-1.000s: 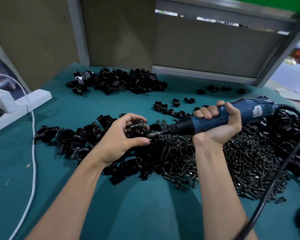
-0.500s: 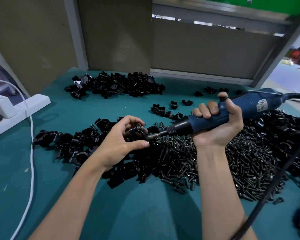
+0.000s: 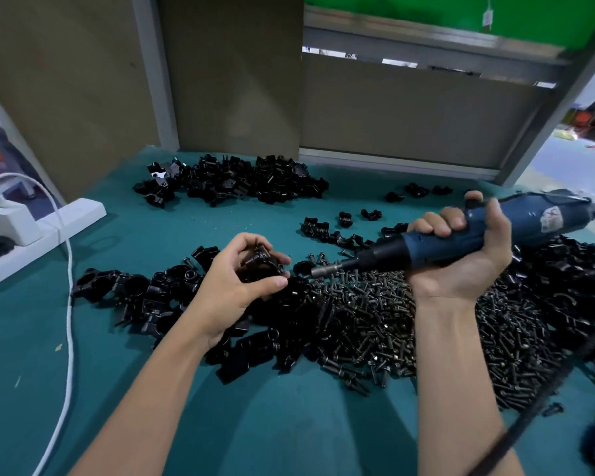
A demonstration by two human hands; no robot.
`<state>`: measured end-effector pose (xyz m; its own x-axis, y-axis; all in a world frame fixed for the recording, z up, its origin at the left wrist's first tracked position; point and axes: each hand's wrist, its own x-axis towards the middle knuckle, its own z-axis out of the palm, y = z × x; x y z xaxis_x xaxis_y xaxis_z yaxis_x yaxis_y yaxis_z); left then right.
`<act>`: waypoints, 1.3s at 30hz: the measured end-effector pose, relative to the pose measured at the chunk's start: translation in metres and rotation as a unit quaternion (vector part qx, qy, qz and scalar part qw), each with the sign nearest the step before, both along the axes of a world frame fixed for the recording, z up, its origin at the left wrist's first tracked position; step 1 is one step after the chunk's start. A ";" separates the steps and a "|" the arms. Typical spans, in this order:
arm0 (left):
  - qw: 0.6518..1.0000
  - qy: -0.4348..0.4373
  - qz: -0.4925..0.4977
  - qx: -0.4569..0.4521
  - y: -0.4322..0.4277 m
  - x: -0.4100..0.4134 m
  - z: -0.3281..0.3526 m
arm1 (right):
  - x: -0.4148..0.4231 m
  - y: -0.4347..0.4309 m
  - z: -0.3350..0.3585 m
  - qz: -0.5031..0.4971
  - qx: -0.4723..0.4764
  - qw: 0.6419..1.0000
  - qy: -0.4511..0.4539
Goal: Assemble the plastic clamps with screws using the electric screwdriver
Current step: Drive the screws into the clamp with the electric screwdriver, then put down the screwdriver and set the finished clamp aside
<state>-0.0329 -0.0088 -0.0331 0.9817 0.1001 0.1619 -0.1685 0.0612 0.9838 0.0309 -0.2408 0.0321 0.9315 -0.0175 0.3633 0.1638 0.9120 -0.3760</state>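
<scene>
**Nearest:** teal desk, nothing boxed, all stock loose on it. Black cord crosses your right forearm side; white cable runs along the left.

**Item 1:** screws, a dark heap under and between your wrists.

**Item 2:** plastic clamp parts, black, heaped to the left of the screws and touching them; a second heap on the right.

**Item 3:** clamp, in your left hand, the grip closed round it with thumb and fingers, held above the heaps.

**Item 4:** electric screwdriver, blue, your right hand with its grip wrapped round the body; the bit points at the clamp, just short of it. Its label is too blurred to read.

**Left edge:** white power strip, with a white adapter plugged in.

**Beyond:** a few clamp halves, scattered.

**Farthest:** a long heap of clamp pieces by the back wall.
</scene>
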 end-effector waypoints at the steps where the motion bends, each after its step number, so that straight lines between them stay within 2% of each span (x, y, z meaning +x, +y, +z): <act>1: 1.000 -0.001 0.007 -0.002 0.000 0.001 -0.001 | -0.001 -0.001 0.002 -0.031 -0.025 0.999 0.016; 3: 1.000 0.000 0.024 -0.003 0.000 0.002 -0.002 | -0.005 -0.005 0.007 -0.082 -0.089 0.992 0.020; 5: 0.999 0.000 0.039 -0.010 0.000 0.004 -0.005 | -0.010 -0.014 0.014 -0.138 -0.195 0.971 -0.019; 7: 0.999 -0.007 0.044 -0.014 0.000 0.006 -0.007 | -0.020 -0.024 0.023 -0.205 -0.346 0.912 -0.082; 9: 0.999 -0.015 0.042 -0.023 -0.001 0.007 -0.009 | -0.035 -0.032 0.028 -0.262 -0.510 0.809 -0.133; 10: 0.999 -0.017 0.041 -0.029 -0.001 0.007 -0.010 | -0.043 -0.035 0.028 -0.288 -0.590 0.739 -0.150; 12: 0.998 -0.018 0.041 -0.037 -0.003 0.008 -0.011 | -0.058 -0.039 0.020 -0.329 -0.724 0.574 -0.195; 13: 0.998 -0.021 0.043 -0.038 -0.004 0.009 -0.011 | -0.064 -0.040 0.013 -0.345 -0.764 0.497 -0.223; 14: 0.998 -0.024 0.043 -0.045 -0.005 0.009 -0.010 | -0.071 -0.041 0.003 -0.353 -0.790 0.437 -0.246; 15: 0.997 -0.025 0.043 -0.059 -0.006 0.009 -0.009 | -0.078 -0.042 -0.008 -0.350 -0.807 0.398 -0.262; 16: 0.996 -0.025 0.045 -0.072 -0.007 0.009 -0.008 | -0.084 -0.044 -0.020 -0.339 -0.817 0.378 -0.274; 19: 0.995 -0.037 0.066 -0.058 -0.010 0.007 -0.004 | -0.100 -0.052 -0.052 -0.324 -0.822 0.333 -0.330; 21: 0.995 -0.049 0.081 -0.024 -0.011 0.005 -0.001 | -0.108 -0.054 -0.066 -0.349 -0.801 0.326 -0.362; 24: 0.987 -0.072 0.133 0.059 -0.013 0.003 0.001 | -0.119 -0.050 -0.076 -0.348 -0.797 0.353 -0.346; 27: 0.963 -0.099 0.210 0.136 -0.013 0.000 0.001 | -0.126 -0.045 -0.084 -0.346 -0.804 0.353 -0.329; 30: 0.947 -0.131 0.243 0.164 -0.011 -0.003 0.003 | -0.130 -0.043 -0.090 -0.361 -0.805 0.347 -0.320; 33: 0.945 -0.152 0.232 0.174 -0.013 -0.004 0.005 | -0.132 -0.038 -0.093 -0.362 -0.799 0.377 -0.297; 35: 0.945 -0.148 0.231 0.177 -0.013 -0.004 0.004 | -0.132 -0.035 -0.095 -0.362 -0.798 0.384 -0.291; 39: 0.939 -0.131 0.256 0.186 -0.014 -0.004 0.002 | -0.131 -0.036 -0.097 -0.367 -0.808 0.369 -0.275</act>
<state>-0.0371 -0.0230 -0.0312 0.7415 0.4369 0.5092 -0.3216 -0.4346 0.8412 -0.1000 -0.2764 -0.0653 0.6689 0.4620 0.5823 0.6011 -0.7971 -0.0580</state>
